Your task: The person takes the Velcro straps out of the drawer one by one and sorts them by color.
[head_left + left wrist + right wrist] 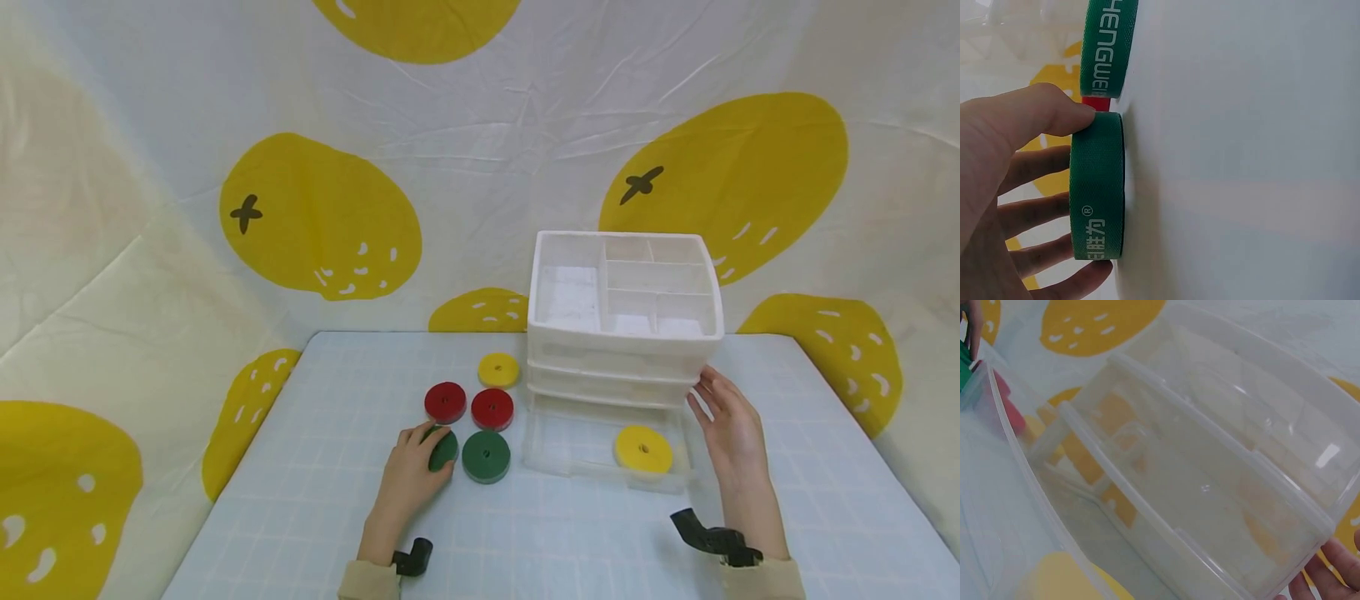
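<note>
My left hand [411, 471] pinches a green tape roll [1097, 187] by its rim, thumb on one side and fingers on the other; the roll lies flat at the table surface. Right beside it lies a second green tape roll [486, 457]. My right hand [731, 429] rests its loosely bent fingers against the right side of a white plastic drawer box [622, 354]. The lowest, clear drawer [570, 446] is pulled out toward me, and a yellow tape roll [643, 450] lies in its right part.
Two red tape rolls, one left [446, 402] and one right [492, 408], lie behind the green ones. A yellow tape roll [498, 369] sits farther back, left of the box. The box's top tray [570, 304] has several compartments. A patterned cloth [480, 167] hangs behind the table.
</note>
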Motion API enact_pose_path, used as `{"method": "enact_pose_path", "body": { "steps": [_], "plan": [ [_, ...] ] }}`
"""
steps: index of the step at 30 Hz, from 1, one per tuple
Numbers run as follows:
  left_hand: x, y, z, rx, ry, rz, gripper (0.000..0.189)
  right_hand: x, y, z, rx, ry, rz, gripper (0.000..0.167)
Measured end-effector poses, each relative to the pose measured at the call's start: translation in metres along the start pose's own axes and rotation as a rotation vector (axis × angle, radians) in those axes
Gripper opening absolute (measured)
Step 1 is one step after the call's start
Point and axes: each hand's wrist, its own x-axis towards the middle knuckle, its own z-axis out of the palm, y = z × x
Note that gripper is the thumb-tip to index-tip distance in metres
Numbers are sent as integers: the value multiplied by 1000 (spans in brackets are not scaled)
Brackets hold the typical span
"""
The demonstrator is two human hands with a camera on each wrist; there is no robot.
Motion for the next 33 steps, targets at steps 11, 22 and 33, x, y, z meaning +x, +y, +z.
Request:
{"method": "enact_pose_path", "body": {
  "steps": [11,22,33],
  "plan": [
    [-2,1,1,-40,46,-40,42,2,1,1,-34,-1,0,48],
    [-5,14,-5,-36,149,-77,34,3,-1,2,-9,21,23,47],
    [-10,43,-5,-39,162,22,34,1,1,1,-2,25,2,41]
  ]
}}
